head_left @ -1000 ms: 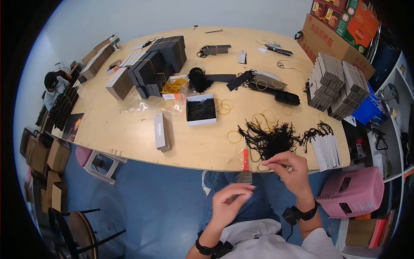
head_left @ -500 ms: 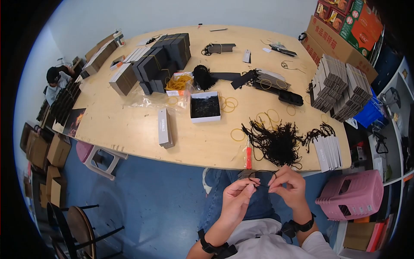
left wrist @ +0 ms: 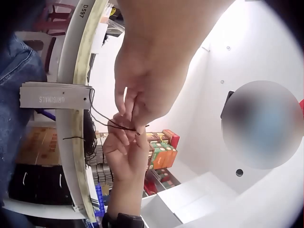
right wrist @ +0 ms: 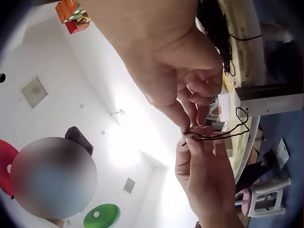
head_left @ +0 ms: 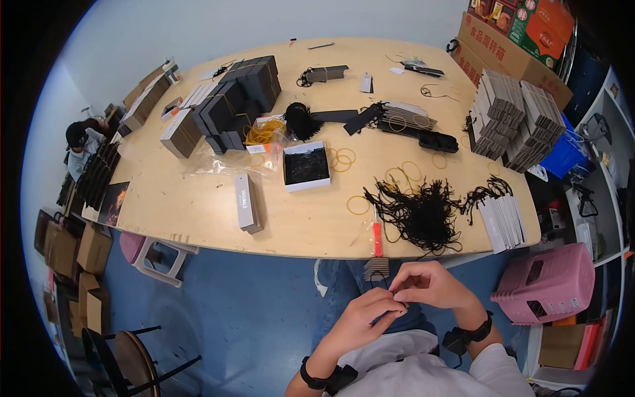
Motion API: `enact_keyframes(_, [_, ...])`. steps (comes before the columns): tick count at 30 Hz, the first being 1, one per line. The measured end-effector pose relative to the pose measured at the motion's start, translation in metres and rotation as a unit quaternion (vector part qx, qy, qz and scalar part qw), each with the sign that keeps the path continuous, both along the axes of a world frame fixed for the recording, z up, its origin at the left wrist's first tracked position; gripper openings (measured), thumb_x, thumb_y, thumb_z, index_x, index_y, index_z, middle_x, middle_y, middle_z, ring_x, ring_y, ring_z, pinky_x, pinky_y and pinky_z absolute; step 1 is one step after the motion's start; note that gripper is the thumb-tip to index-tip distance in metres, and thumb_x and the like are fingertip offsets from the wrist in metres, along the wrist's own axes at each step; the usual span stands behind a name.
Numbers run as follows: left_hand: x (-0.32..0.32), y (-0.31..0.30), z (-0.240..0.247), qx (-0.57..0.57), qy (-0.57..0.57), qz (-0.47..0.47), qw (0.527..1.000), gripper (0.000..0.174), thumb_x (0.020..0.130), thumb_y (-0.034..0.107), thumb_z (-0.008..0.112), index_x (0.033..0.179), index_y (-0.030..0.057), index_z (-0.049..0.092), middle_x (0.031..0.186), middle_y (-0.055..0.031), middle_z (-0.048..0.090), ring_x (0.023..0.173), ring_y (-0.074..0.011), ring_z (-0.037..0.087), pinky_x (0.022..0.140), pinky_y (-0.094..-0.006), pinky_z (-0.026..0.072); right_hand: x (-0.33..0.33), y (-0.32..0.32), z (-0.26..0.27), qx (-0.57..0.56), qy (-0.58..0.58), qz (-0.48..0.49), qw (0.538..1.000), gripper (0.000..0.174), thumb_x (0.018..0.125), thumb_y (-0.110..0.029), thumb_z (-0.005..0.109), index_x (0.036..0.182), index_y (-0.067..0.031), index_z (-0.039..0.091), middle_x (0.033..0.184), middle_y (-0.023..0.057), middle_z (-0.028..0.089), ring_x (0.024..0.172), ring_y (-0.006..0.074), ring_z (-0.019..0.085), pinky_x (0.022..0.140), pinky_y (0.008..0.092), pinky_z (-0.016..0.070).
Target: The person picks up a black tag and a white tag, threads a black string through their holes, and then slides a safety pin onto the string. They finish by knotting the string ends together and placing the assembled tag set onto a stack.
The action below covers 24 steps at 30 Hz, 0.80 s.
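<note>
The table (head_left: 304, 231) bears black cords (head_left: 426, 215); a white box (head_left: 309, 186).

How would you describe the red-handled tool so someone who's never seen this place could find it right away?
Start at the big wooden table and go to its near edge. There, in the head view, the red-handled tool lies just left of the tangled heap of black cords. Its bright red handle sets it apart from that black heap and the yellow rubber band nearby.
</note>
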State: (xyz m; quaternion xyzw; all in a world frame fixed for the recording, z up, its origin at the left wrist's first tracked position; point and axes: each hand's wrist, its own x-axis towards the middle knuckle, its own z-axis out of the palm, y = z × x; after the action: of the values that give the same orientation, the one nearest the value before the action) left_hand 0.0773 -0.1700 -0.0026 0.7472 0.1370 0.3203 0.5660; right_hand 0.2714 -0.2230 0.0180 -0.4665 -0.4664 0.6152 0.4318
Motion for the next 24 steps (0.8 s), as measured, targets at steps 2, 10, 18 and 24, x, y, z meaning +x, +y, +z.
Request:
enact_keyframes(2, [-0.002, 0.0, 0.0, 0.042, 0.019, 0.014, 0.999, 0.014, 0.076, -0.003, 0.07, 0.089, 0.0027, 0.066, 0.085, -0.0078, 0.065, 0.08, -0.0237, 0.061, 0.072, -0.0318, 0.0489, 0.0, 0.001, -0.003, 0.012, -0.014, -0.002, 1.0, 0.017, 0.085, -0.007, 0.069, 0.101, -0.0018, 0.066, 0.086, -0.0019, 0.059, 0.071, 0.0027, 0.048, 0.06, 0.0178, 0.0366])
enact_keyframes(10, [-0.006, 0.001, 0.0, 0.221, 0.055, 0.057, 0.972, 0.02, 0.071, 0.0, 0.071, 0.089, 0.004, 0.064, 0.085, -0.0084, 0.061, 0.079, -0.0275, 0.06, 0.071, -0.0356, 0.0481, -0.005, 0.001, 0.006, 0.066, -0.128, 0.002, 0.99, 0.016, 0.08, -0.001, 0.071, 0.096, -0.0022, 0.068, 0.088, 0.001, 0.061, 0.073, 0.0057, 0.055, 0.06, 0.0208, 0.0412])
enact_keyframes(18, [-0.008, 0.0, -0.003, 0.136, 0.084, 0.085, 0.984, 0.016, 0.076, 0.0, 0.07, 0.09, 0.0032, 0.065, 0.082, -0.0098, 0.061, 0.078, -0.0275, 0.06, 0.068, -0.0355, 0.0487, -0.021, 0.004, 0.007, 0.238, -0.328, -0.016, 0.914, 0.01, 0.083, -0.004, 0.063, 0.093, -0.0037, 0.062, 0.086, 0.0102, 0.062, 0.073, 0.0275, 0.062, 0.064, 0.0334, 0.0509])
enact_keyframes(24, [-0.009, -0.007, -0.001, -0.009, 0.081, 0.096, 0.992, 0.013, 0.082, 0.0, 0.068, 0.094, 0.0029, 0.068, 0.087, -0.0097, 0.068, 0.078, -0.021, 0.066, 0.071, -0.0285, 0.0518, -0.02, 0.004, 0.005, 0.252, -0.318, -0.02, 0.914, 0.006, 0.085, -0.003, 0.062, 0.091, -0.0029, 0.06, 0.084, 0.0082, 0.061, 0.069, 0.0211, 0.062, 0.061, 0.0297, 0.0497])
